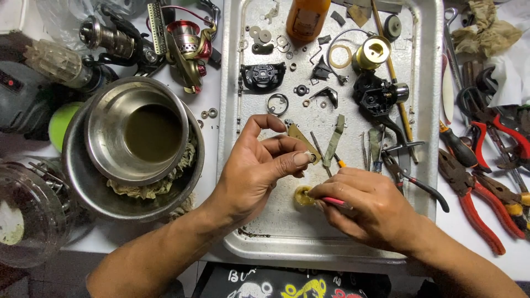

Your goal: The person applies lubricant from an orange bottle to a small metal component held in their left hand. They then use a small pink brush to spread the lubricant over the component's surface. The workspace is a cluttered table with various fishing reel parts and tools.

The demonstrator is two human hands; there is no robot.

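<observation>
My left hand (259, 165) hovers over the metal tray (229, 110), pinching a small ring-shaped part (312, 158) between thumb and forefinger. My right hand (367, 207) grips a thin red-handled tool (337, 202) whose tip reaches a small yellowish round pot (302, 196) on the tray, just below the left fingertips. Dismantled fishing-reel parts lie on the tray above both hands: a black body (378, 94), a gold spool (372, 53), a black side plate (263, 75), rings and washers.
Nested steel bowls (138, 143) with dark liquid stand left of the tray. A red and gold reel (190, 47) lies at top left. Red-handled pliers (477, 204) and other tools lie to the right. An orange bottle (306, 19) stands at the tray's top edge.
</observation>
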